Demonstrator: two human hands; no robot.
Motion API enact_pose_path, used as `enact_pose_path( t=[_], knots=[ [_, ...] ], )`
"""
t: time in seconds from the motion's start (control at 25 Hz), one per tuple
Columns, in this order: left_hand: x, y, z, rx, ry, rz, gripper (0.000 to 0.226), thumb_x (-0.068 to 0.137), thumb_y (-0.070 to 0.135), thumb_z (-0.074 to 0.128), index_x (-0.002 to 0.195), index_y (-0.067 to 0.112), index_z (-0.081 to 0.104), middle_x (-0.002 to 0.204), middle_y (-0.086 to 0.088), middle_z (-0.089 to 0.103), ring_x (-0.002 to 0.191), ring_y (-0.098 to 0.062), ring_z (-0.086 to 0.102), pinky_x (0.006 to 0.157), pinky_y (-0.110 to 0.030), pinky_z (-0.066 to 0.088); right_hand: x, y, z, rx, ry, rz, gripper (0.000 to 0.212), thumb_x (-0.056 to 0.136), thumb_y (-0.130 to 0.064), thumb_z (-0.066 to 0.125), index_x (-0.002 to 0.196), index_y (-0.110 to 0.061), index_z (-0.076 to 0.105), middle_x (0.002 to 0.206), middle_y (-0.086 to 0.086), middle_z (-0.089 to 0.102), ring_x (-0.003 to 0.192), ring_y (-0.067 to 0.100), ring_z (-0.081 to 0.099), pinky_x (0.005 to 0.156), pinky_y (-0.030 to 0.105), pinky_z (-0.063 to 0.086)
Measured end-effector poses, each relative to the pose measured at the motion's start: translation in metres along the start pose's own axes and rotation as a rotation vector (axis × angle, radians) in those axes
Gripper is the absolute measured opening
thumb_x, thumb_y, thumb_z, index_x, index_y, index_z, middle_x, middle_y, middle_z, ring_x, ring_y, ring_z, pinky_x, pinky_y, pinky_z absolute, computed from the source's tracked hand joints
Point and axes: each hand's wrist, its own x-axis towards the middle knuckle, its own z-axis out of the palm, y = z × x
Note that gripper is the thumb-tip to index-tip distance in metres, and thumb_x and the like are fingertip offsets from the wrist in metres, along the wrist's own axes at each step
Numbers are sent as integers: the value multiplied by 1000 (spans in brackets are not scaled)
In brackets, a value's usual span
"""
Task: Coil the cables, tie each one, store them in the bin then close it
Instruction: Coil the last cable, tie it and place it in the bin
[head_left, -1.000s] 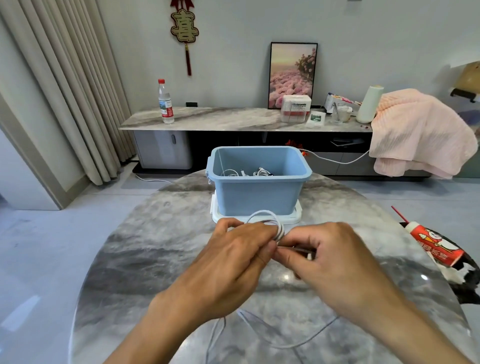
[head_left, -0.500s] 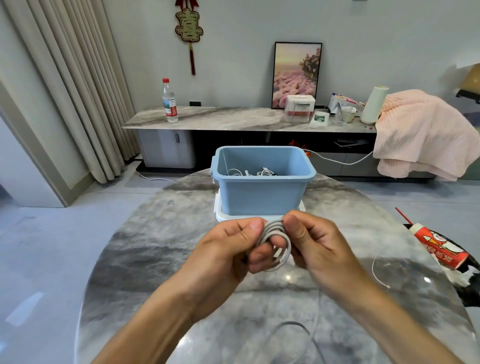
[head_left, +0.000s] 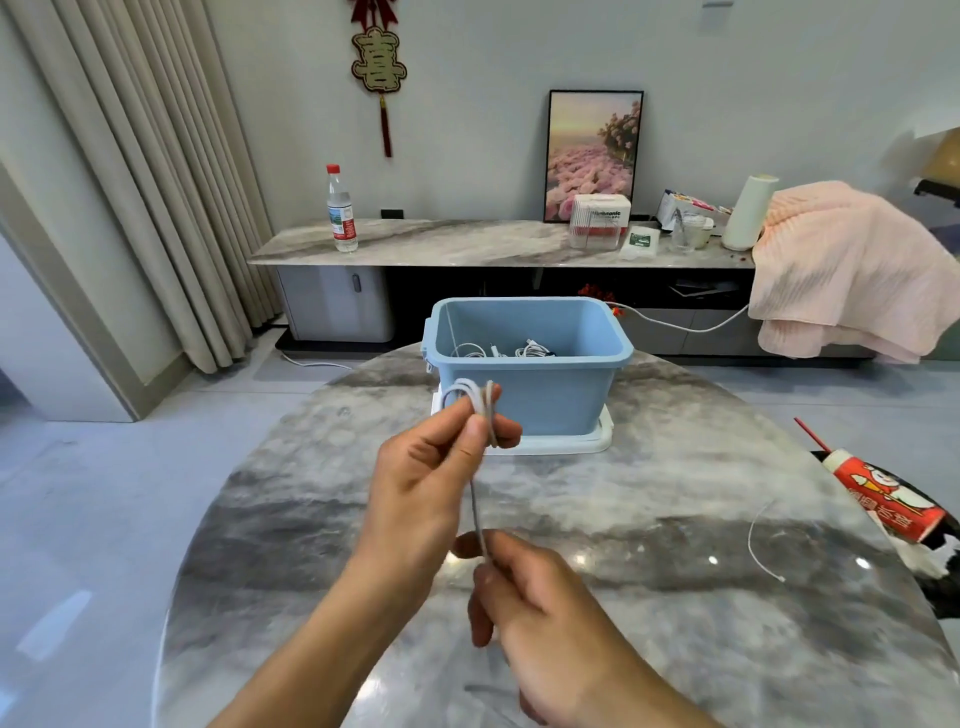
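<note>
Above the middle of the marble table (head_left: 675, 519) my left hand (head_left: 426, 478) pinches a small white cable coil (head_left: 475, 397), while my right hand (head_left: 535, 597), nearer me, grips its tail pulled straight. At the table's far edge I see the blue bin (head_left: 530, 400) open, resting on its white lid (head_left: 561, 444), with cables inside.

Two hands counted: left hand (head_left: 431, 483), right hand (head_left: 540, 597). One white cable (head_left: 475, 410) held between fingers. One blue bin (head_left: 524, 395) seen beyond fingers; several coiled cables (head_left: 501, 351) inside, exact number not countable. One lid (head_left: 550, 444) under bin. One table (head_left: 675, 597).
</note>
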Motion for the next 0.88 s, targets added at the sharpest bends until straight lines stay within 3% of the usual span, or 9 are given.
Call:
enact_pose_path(
  t=[0.08, 0.12, 0.2, 0.28, 0.44, 0.52, 0.64, 0.8, 0.88],
  knots=[
    [-3, -9, -6, 538, -175, 307, 20, 101, 21, 51, 96, 12, 68, 88, 9, 70, 92, -1, 64, 94, -35, 45, -5, -11, -19, -344, -15, -174, 24, 100, -24, 46, 84, -38, 59, 68, -6, 59, 58, 2, 50, 62, 25, 46],
    [-3, -11, -9, 676, -259, 401, 20, 102, 23, 47, 95, 14, 63, 84, 10, 65, 83, -3, 60, 90, -37, 43, -8, -18, -33, -470, 33, -280, 21, 97, -26, 52, 79, -35, 59, 66, -7, 60, 60, 4, 52, 65, 27, 46],
    [-3, -3, -8, 501, -420, 273, 22, 103, 22, 43, 93, 9, 59, 77, 7, 57, 72, -9, 53, 75, -33, 43, -11, -24, -69, -662, 252, -534, 11, 90, -37, 61, 82, -30, 65, 67, -11, 65, 59, 6, 56, 59, 26, 47],
    [0, 5, -9, 154, -520, 44, 28, 101, 18, 42, 94, -2, 61, 71, 7, 54, 69, -11, 48, 70, -24, 41, -6, -24, -104, -703, 453, -702, 28, 83, -52, 65, 79, -25, 69, 65, -12, 65, 57, 8, 57, 54, 29, 46],
    [-5, 15, -2, -209, -642, -235, 30, 95, 17, 44, 90, 1, 69, 62, 4, 50, 60, -14, 41, 64, -22, 36, 15, -2, -119, -844, 526, -887, 53, 96, -58, 50, 66, -15, 61, 57, -8, 49, 51, 15, 46, 45, 37, 41],
    [-7, 17, -3, -496, -691, -385, 26, 94, 18, 47, 90, 4, 68, 63, 0, 44, 58, -13, 39, 67, -28, 36, 22, 7, -104, -677, 506, -865, 56, 101, -56, 38, 68, -15, 56, 57, -8, 45, 51, 14, 43, 45, 36, 41],
    [-7, 14, -5, -830, -672, -394, 22, 95, 18, 53, 103, 2, 66, 72, 1, 48, 63, -11, 47, 84, -40, 51, 29, 14, -69, -193, 389, -694, 45, 101, -54, 39, 76, -21, 55, 60, -7, 52, 54, 10, 46, 50, 33, 41],
    [-12, 4, 7, -793, -384, -340, 31, 93, 17, 49, 112, 3, 69, 79, -1, 59, 71, -14, 59, 67, -35, 48, 26, 11, -37, 64, 222, -401, 27, 104, -31, 46, 84, -21, 61, 62, 0, 54, 56, 15, 48, 50, 35, 41],
    [-10, 0, 7, -759, -294, -336, 33, 91, 19, 52, 115, 5, 69, 84, -1, 63, 76, -14, 61, 71, -36, 41, 24, 11, -38, 31, 182, -334, 25, 103, -14, 48, 90, -30, 63, 68, -1, 61, 64, 19, 55, 58, 39, 47]
  ],
)
